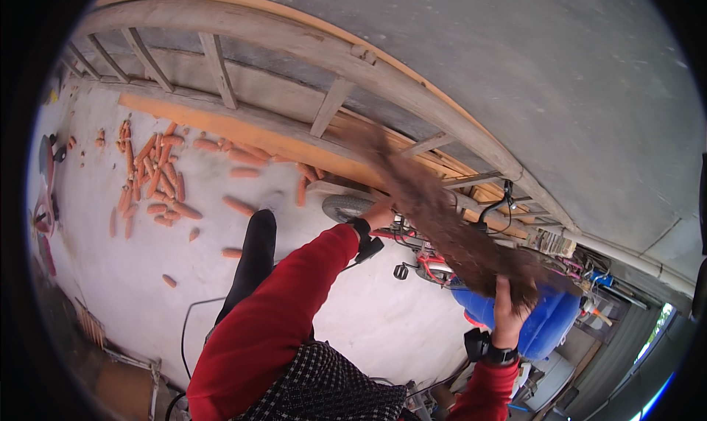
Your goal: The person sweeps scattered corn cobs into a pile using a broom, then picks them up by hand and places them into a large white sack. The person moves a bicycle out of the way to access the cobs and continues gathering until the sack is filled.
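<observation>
A long brown piece of shaggy, fibrous material (442, 222), blurred by motion, stretches slantwise in front of me. My right hand (511, 310) grips its lower right end, with the thumb over the near face. At its left edge, my left hand (380, 214) holds the material; some of those fingers are hidden. What exactly the fibrous piece is, I cannot tell. Beneath and behind it stands a red bicycle (433, 266), partly covered, with its front tyre (345, 206) near my left wrist. A blue plastic drum (544, 321) lies beyond my right hand.
A wooden ladder (331, 106) runs along the grey wall (525, 62), with orange boards (248, 128) behind it. Many orange corn cobs (157, 172) lie scattered over the pale floor (193, 288). A small red ride-on toy or scooter (47, 200) stands at far left.
</observation>
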Demonstrator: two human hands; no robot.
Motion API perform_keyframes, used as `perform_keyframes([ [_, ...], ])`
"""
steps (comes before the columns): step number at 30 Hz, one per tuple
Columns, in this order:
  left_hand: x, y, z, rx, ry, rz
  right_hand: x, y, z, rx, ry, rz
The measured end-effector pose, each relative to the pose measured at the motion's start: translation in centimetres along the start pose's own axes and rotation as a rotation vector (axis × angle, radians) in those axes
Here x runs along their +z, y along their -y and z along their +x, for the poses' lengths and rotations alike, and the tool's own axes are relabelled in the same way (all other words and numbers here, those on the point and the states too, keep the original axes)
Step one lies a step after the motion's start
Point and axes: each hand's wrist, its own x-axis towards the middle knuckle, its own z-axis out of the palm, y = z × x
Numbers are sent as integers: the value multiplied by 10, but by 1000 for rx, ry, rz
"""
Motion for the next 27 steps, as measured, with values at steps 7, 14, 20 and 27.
perform_keyframes([
  [7, 12, 8, 33, 37, 228, 272, -13, -22, -35, 72, -235, -77],
  [14, -24, 22, 20, 93, 210, 219, -15, -33, -5, 44, -128, -70],
  [20, -103, 2, 0, 151, 118, 344, 3, -38, 16, -34, -145, 59],
  [27, -278, -7, -83, -358, 350, 1021, 94, -91, -5, 276, -34, 150],
])
